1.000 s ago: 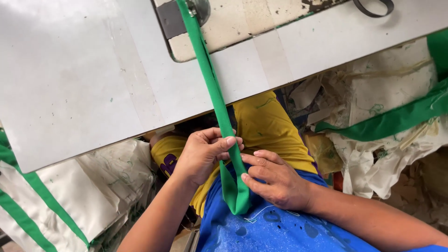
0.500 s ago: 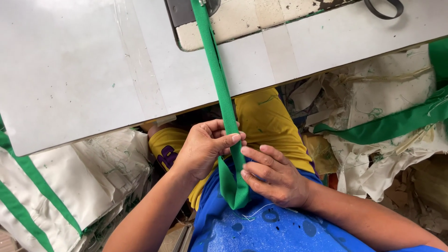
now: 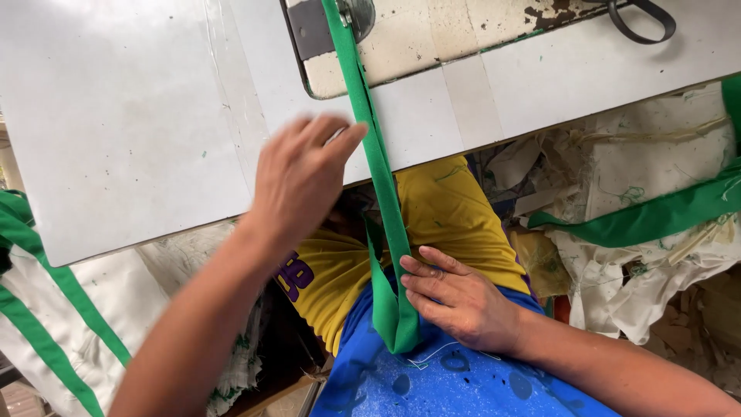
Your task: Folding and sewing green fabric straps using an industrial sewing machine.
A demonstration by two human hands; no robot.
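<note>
A: From the head camera, what is lying on the white table [image 3: 123,131]?

B: A green fabric strip [image 3: 378,177] is running from the worn cream-coloured machine bed [image 3: 432,38] at the table's far edge, crossing the table's near edge and hanging down into the person's lap, where it is folding back on itself in a loop.

A: And the hands?

B: The left hand [image 3: 301,181] is hovering over the table's near edge, just beside the strip, fingers spread loose and gripping nothing; it is blurred. The right hand [image 3: 459,297] is lying flat below the table's edge, on the blue cloth [image 3: 432,382] over the lap, fingers stretched out and released, their tips touching the strip's hanging part rather than pinching it.

A: What is surrounding the table?

B: Below its left corner, white cloth with green bands [image 3: 46,309] is piling up. To its right, crumpled white scraps [image 3: 641,232] and another green band [image 3: 656,216] are heaped on the floor. A dark looped handle [image 3: 641,23] is resting on the table's far right. Yellow fabric [image 3: 455,216] is showing under the table's edge.
</note>
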